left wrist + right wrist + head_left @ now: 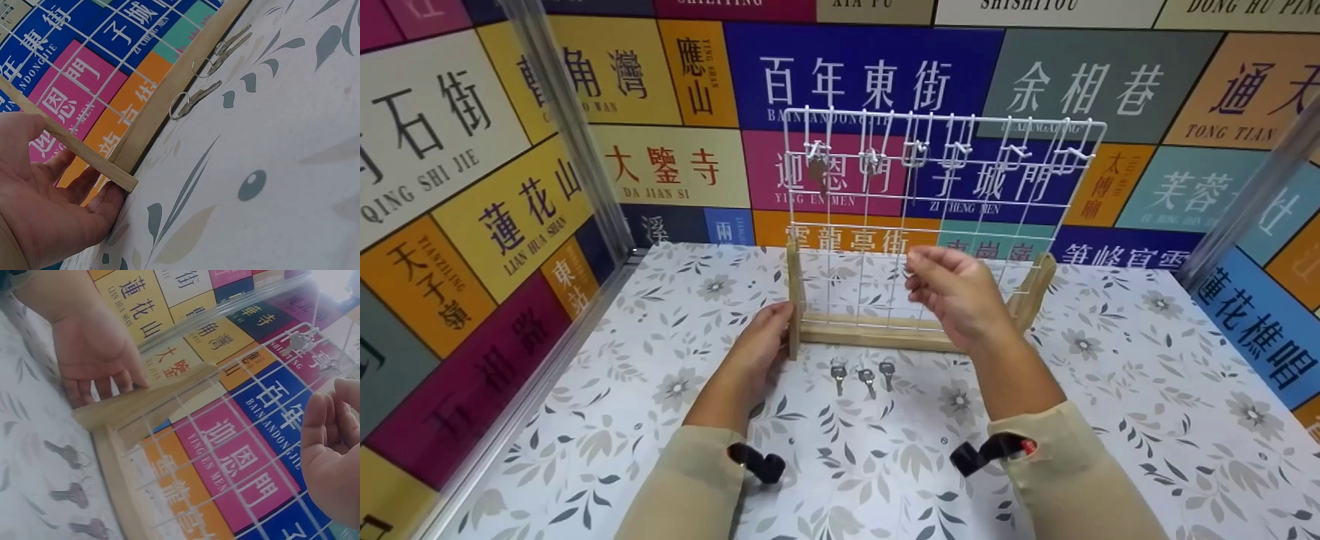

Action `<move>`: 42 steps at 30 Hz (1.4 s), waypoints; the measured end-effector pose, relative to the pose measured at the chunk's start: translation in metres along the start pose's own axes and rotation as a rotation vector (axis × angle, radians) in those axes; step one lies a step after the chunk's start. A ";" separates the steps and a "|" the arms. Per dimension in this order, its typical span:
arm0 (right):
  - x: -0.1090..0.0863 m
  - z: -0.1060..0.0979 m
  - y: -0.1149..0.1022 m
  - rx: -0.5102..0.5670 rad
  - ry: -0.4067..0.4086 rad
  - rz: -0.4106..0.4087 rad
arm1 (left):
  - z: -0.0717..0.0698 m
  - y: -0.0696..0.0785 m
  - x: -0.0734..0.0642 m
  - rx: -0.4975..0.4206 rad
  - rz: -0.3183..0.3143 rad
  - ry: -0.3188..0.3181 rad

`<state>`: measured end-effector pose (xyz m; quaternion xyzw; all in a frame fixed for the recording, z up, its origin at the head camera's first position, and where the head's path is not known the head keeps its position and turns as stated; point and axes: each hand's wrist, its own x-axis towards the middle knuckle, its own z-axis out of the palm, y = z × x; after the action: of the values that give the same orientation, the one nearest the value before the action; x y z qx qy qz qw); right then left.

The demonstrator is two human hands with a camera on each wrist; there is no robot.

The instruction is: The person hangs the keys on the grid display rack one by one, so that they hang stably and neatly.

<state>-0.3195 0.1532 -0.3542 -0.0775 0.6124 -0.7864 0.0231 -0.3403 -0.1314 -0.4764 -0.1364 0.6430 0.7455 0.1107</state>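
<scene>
Left hand (765, 339): clamped on the left post (793, 307) of the rack (877, 336), thumb and fingers on opposite sides. Right hand (960, 296): raised on the near side of the wires, fingers curled, thumb and forefinger together; cannot tell whether anything is between them. Loose keys (868, 381), three, ringed: on the tabletop (885, 480), near side of the rack, right of the left hand, left of and nearer than the right. Hung keys (818, 174): on hooks at upper left, above both hands.
</scene>
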 end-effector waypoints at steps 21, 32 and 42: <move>0.006 -0.025 0.080 -0.133 -0.035 0.170 | 0.000 0.001 -0.001 -0.011 0.048 -0.012; 0.013 -0.048 0.116 -0.300 -0.029 0.289 | 0.000 -0.001 0.001 -0.004 0.025 -0.006; 0.014 -0.055 0.124 -0.385 -0.067 0.329 | -0.002 -0.002 -0.003 -0.010 0.047 -0.036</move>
<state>-0.3487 0.1737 -0.4859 -0.0055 0.7540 -0.6380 0.1559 -0.3372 -0.1332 -0.4773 -0.1082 0.6403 0.7534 0.1038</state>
